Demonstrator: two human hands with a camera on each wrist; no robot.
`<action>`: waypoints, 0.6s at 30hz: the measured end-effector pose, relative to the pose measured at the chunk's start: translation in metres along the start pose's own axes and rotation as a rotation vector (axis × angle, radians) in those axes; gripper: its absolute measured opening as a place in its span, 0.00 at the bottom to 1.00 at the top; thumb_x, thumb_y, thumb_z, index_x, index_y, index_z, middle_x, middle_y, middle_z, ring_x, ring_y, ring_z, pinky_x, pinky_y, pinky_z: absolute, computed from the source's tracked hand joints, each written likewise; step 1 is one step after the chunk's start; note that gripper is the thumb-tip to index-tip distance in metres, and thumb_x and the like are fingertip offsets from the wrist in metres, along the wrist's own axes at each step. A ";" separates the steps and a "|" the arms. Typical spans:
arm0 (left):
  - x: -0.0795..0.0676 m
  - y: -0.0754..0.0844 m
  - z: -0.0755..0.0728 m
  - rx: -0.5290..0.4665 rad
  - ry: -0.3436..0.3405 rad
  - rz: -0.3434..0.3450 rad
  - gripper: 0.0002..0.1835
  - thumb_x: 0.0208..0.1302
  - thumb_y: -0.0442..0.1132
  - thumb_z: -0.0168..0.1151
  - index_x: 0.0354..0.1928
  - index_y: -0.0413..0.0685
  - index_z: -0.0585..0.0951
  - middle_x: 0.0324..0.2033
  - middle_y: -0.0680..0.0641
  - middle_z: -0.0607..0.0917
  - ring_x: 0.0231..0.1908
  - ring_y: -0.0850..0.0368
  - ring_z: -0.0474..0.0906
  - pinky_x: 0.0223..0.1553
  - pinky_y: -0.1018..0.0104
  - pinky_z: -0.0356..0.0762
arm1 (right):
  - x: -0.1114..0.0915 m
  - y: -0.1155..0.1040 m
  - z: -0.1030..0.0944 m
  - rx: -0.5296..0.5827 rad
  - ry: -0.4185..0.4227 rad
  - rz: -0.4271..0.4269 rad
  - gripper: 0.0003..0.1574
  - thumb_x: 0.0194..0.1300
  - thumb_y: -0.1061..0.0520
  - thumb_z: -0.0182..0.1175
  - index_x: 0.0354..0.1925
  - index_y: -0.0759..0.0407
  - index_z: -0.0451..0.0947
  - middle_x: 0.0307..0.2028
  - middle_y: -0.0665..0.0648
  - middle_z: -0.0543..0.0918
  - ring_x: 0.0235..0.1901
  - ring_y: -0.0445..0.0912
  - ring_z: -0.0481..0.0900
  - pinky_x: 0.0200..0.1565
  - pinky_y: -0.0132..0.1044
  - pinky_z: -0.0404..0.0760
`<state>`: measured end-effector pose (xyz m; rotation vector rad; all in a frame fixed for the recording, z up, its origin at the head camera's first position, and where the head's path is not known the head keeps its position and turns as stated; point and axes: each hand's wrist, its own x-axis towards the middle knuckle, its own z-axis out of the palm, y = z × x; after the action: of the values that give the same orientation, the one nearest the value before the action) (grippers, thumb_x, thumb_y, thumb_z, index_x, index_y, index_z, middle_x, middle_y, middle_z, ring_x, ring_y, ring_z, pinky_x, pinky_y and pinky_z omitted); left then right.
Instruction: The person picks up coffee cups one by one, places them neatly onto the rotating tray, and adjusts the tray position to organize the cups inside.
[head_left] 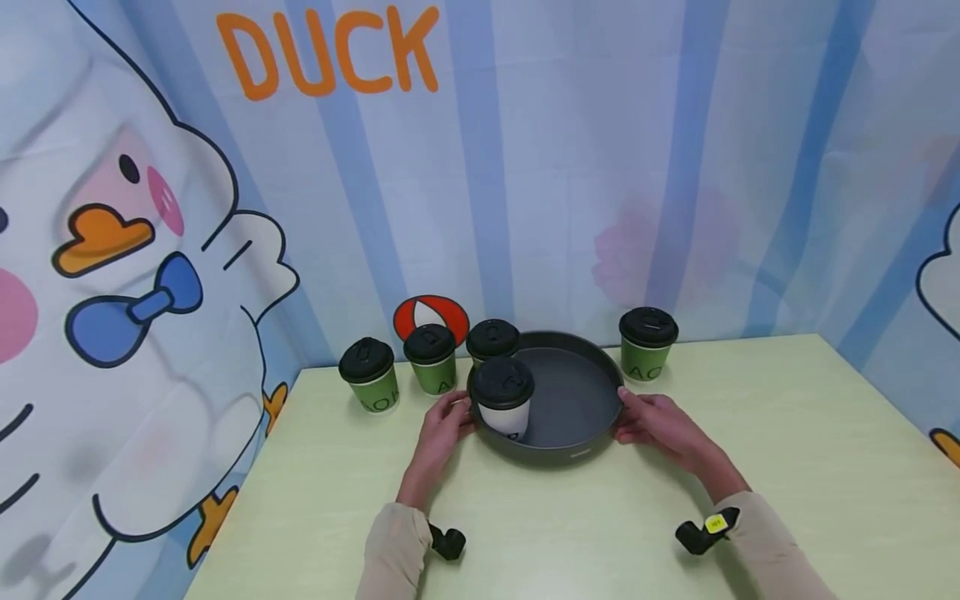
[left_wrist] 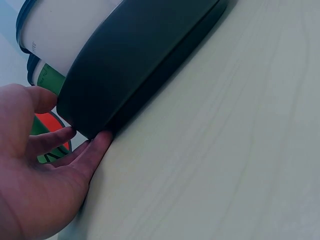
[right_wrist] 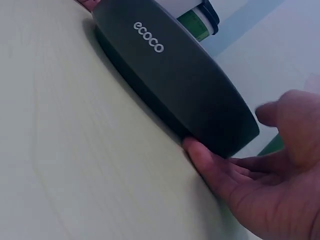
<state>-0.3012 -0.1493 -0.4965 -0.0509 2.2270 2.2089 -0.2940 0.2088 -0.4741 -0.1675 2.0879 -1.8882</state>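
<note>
A round dark grey tray [head_left: 573, 392] with a raised rim is held between my two hands over the table. Inside it, toward the left, stands a white paper cup [head_left: 504, 400] with a black lid. My left hand [head_left: 441, 433] grips the tray's left side, fingertips under the bottom edge and thumb near the rim. On the opposite side my right hand [head_left: 663, 429] holds the tray in a similar way, fingers beneath it. White "ecoco" lettering [right_wrist: 148, 37] marks the outer wall in the right wrist view.
Green paper cups with black lids stand along the back of the pale table [head_left: 555, 525]: a left one [head_left: 375, 392], another [head_left: 435, 375] beside it, a third [head_left: 492, 333] partly hidden behind the white cup, and one [head_left: 645, 358] right of the tray. A printed curtain [head_left: 570, 167] hangs behind.
</note>
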 end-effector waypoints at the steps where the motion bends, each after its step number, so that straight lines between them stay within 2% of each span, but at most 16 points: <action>1: 0.000 0.000 0.000 -0.003 -0.002 0.000 0.22 0.80 0.41 0.53 0.68 0.35 0.73 0.58 0.35 0.81 0.51 0.50 0.82 0.57 0.55 0.83 | 0.001 0.000 0.002 0.000 0.027 -0.005 0.37 0.84 0.45 0.46 0.60 0.83 0.66 0.39 0.62 0.83 0.37 0.45 0.84 0.46 0.37 0.88; 4: -0.002 0.002 0.000 -0.014 -0.014 0.001 0.23 0.80 0.41 0.53 0.68 0.33 0.72 0.57 0.36 0.81 0.50 0.52 0.82 0.57 0.53 0.82 | 0.004 0.001 0.007 -0.014 0.099 0.001 0.37 0.85 0.46 0.45 0.62 0.83 0.64 0.37 0.60 0.81 0.34 0.44 0.83 0.43 0.36 0.88; 7: -0.002 0.001 0.000 -0.025 -0.021 -0.003 0.23 0.80 0.40 0.52 0.68 0.33 0.72 0.57 0.36 0.81 0.50 0.52 0.82 0.58 0.52 0.82 | 0.003 0.002 0.010 -0.019 0.116 0.006 0.36 0.85 0.47 0.46 0.62 0.83 0.64 0.36 0.60 0.81 0.33 0.44 0.83 0.42 0.35 0.87; 9: -0.002 0.002 -0.001 -0.030 -0.024 -0.007 0.23 0.80 0.40 0.52 0.68 0.33 0.72 0.57 0.36 0.81 0.50 0.52 0.82 0.58 0.51 0.82 | 0.000 0.001 0.010 -0.018 0.090 -0.002 0.35 0.84 0.47 0.48 0.61 0.83 0.65 0.36 0.61 0.82 0.34 0.45 0.84 0.43 0.35 0.88; 15: 0.001 -0.001 -0.001 -0.038 -0.020 0.009 0.22 0.80 0.40 0.51 0.68 0.33 0.72 0.58 0.36 0.81 0.50 0.53 0.82 0.58 0.51 0.82 | -0.007 0.000 0.000 -0.011 -0.060 -0.007 0.36 0.83 0.46 0.51 0.57 0.83 0.67 0.41 0.66 0.85 0.40 0.49 0.86 0.48 0.39 0.88; 18: 0.000 -0.001 -0.001 -0.032 -0.010 0.013 0.22 0.80 0.40 0.52 0.67 0.33 0.73 0.57 0.36 0.81 0.49 0.54 0.82 0.58 0.52 0.82 | -0.005 0.000 -0.002 0.000 -0.065 -0.001 0.38 0.83 0.44 0.49 0.59 0.83 0.65 0.43 0.66 0.84 0.41 0.50 0.86 0.49 0.40 0.87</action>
<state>-0.3014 -0.1500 -0.4977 -0.0260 2.1930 2.2463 -0.2895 0.2119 -0.4727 -0.2267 2.0454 -1.8579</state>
